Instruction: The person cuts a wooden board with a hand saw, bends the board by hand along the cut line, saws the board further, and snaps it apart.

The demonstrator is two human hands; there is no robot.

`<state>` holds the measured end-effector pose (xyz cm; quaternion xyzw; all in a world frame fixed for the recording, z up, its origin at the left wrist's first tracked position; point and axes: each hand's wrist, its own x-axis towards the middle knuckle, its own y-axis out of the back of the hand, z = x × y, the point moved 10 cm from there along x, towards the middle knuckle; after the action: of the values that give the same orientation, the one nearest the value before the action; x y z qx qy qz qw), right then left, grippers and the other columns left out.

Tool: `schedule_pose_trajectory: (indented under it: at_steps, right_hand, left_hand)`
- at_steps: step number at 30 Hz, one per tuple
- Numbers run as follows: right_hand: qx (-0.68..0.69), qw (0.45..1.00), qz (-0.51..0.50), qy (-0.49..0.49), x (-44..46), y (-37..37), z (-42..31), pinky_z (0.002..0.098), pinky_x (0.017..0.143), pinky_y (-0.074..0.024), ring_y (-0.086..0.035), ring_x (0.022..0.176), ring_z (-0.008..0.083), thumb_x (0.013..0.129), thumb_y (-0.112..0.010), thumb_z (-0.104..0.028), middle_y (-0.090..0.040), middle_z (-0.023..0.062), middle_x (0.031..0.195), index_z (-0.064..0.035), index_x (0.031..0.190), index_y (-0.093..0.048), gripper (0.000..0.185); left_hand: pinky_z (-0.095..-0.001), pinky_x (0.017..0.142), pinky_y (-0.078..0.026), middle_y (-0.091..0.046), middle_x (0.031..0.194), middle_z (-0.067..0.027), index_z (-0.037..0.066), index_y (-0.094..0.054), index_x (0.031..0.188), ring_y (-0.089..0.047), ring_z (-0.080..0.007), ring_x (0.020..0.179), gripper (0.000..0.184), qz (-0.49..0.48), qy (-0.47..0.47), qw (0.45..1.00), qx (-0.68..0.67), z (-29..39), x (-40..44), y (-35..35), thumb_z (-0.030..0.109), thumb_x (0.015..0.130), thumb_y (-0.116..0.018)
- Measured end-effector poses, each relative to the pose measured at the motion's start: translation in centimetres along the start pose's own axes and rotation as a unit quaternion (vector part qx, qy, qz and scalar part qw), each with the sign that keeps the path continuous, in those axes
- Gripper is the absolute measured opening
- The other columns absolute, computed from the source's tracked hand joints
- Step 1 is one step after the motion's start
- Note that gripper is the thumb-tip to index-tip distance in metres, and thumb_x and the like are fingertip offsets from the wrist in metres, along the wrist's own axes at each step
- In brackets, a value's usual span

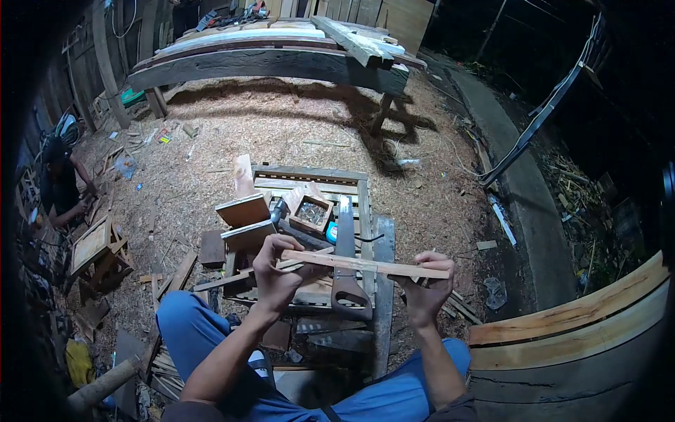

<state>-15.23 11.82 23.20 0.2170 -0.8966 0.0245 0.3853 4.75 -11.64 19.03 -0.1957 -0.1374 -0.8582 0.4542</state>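
Note:
A narrow wooden board (358,264) is held up level across my lap, its edge turned toward me. My left hand (275,274) grips its left end, and my right hand (425,288) is closed around the right end. Below the board lies a handsaw (346,232) on a low slatted wooden table (362,204). Two small wooden panels (247,234) stand to the left, just beyond my left hand. Behind the board are a small wooden box (311,213) with small metal pieces inside, a hammer (280,209) and a turquoise tape measure (332,231).
A long workbench (281,67) stacked with boards stands at the back. Another person (63,183) crouches at the left near a small wooden frame (95,250). Wide planks (562,330) lie at the right. Sawdust and wood scraps cover the ground.

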Motion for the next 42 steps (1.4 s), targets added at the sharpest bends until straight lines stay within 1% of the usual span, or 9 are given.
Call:
schedule_pose_trajectory:
  at_steps: [8,10,14,16,22,24,30,39,42]
  right_hand:
    - [-0.039,0.995,0.011,-0.092,0.5,-1.3,3.6,0.0284,0.082,-0.0551,-0.058,0.092,0.0119,0.075,-0.091,0.004,-0.057,0.0036,0.101,-0.0034,0.107,-0.05,0.052]
    - [0.01,0.985,0.038,-0.169,0.5,-1.4,5.4,0.0307,0.084,-0.0512,-0.058,0.092,0.0135,0.073,-0.097,-0.018,-0.058,0.0043,0.099,-0.0025,0.109,-0.05,0.061]
    - [0.047,0.983,0.044,-0.17,1.2,-2.4,5.6,0.0299,0.081,-0.0591,-0.065,0.094,0.0159,0.076,-0.093,-0.006,-0.062,0.0071,0.102,-0.0003,0.11,-0.048,0.057]
    - [-0.021,0.986,0.073,-0.15,0.8,-2.0,6.1,0.0307,0.08,-0.0571,-0.065,0.094,0.0162,0.073,-0.096,-0.012,-0.063,0.0069,0.101,-0.0011,0.11,-0.048,0.062]
    - [0.002,0.979,0.078,-0.186,1.0,-2.7,5.7,0.0312,0.079,-0.0552,-0.065,0.091,0.016,0.07,-0.099,-0.019,-0.064,0.0064,0.1,-0.0018,0.112,-0.049,0.067]
    - [-0.016,0.981,0.054,-0.186,1.1,-3.2,5.5,0.0336,0.084,-0.0568,-0.066,0.096,0.0196,0.079,-0.088,0.002,-0.065,0.0113,0.105,0.0037,0.123,-0.047,0.061]
    - [-0.042,0.986,0.078,-0.141,1.0,-2.9,5.3,0.0325,0.081,-0.0558,-0.065,0.095,0.0171,0.076,-0.09,0.002,-0.065,0.0087,0.099,-0.001,0.11,-0.048,0.054]
    - [-0.023,0.983,0.042,-0.179,1.4,-1.2,5.0,0.032,0.081,-0.0542,-0.062,0.091,0.0143,0.071,-0.098,-0.014,-0.062,0.0051,0.098,-0.0034,0.11,-0.049,0.063]
    - [-0.037,0.995,-0.005,-0.094,1.7,-0.4,4.1,0.0304,0.086,-0.0539,-0.061,0.095,0.014,0.071,-0.095,-0.002,-0.062,0.0076,0.107,-0.0055,0.106,-0.053,0.055]
  left_hand:
    - [-0.0288,0.079,-0.053,-0.061,0.093,-0.0052,0.003,-0.059,0.1,-0.066,-0.0151,0.09,0.04,0.048,-0.019,0.99,0.13,0.6,2.4,-0.3,-0.006,0.071,-0.084]
    - [-0.0298,0.08,-0.053,-0.061,0.093,-0.0062,0.002,-0.059,0.101,-0.066,-0.0165,0.089,0.038,0.057,-0.017,0.99,0.13,0.5,3.1,-0.4,-0.007,0.071,-0.081]
    - [-0.0329,0.081,-0.053,-0.064,0.093,-0.0102,0.0,-0.061,0.102,-0.067,-0.0208,0.089,0.035,0.068,-0.011,0.986,0.152,-0.1,3.9,-0.7,-0.01,0.069,-0.07]
    - [-0.0418,0.081,-0.053,-0.062,0.096,-0.0151,-0.002,-0.061,0.101,-0.066,-0.0321,0.089,0.037,0.075,0.004,0.989,0.131,-0.6,4.2,-0.6,-0.003,0.068,-0.077]
    - [-0.0422,0.082,-0.054,-0.061,0.097,-0.0176,-0.003,-0.06,0.104,-0.066,-0.0343,0.09,0.036,0.074,-0.009,0.985,0.157,-0.6,4.4,-0.8,-0.006,0.07,-0.07]
    - [-0.0431,0.082,-0.054,-0.062,0.099,-0.0186,-0.004,-0.06,0.105,-0.066,-0.0349,0.09,0.036,0.086,-0.003,0.984,0.155,-0.7,4.4,-0.6,-0.006,0.07,-0.068]
    - [-0.0441,0.083,-0.054,-0.062,0.098,-0.0192,-0.004,-0.06,0.105,-0.066,-0.0372,0.09,0.037,0.099,-0.024,0.977,0.186,-0.6,4.4,-0.4,-0.005,0.07,-0.072]
    - [-0.0345,0.078,-0.052,-0.062,0.092,-0.0106,0.0,-0.061,0.099,-0.065,-0.0227,0.087,0.037,0.058,-0.034,0.985,0.158,1.1,4.4,-0.4,-0.002,0.068,-0.081]
    - [-0.0355,0.077,-0.05,-0.061,0.089,-0.0084,0.003,-0.063,0.093,-0.064,-0.0254,0.087,0.035,0.037,-0.054,0.983,0.17,3.1,4.0,-0.3,0.001,0.066,-0.085]
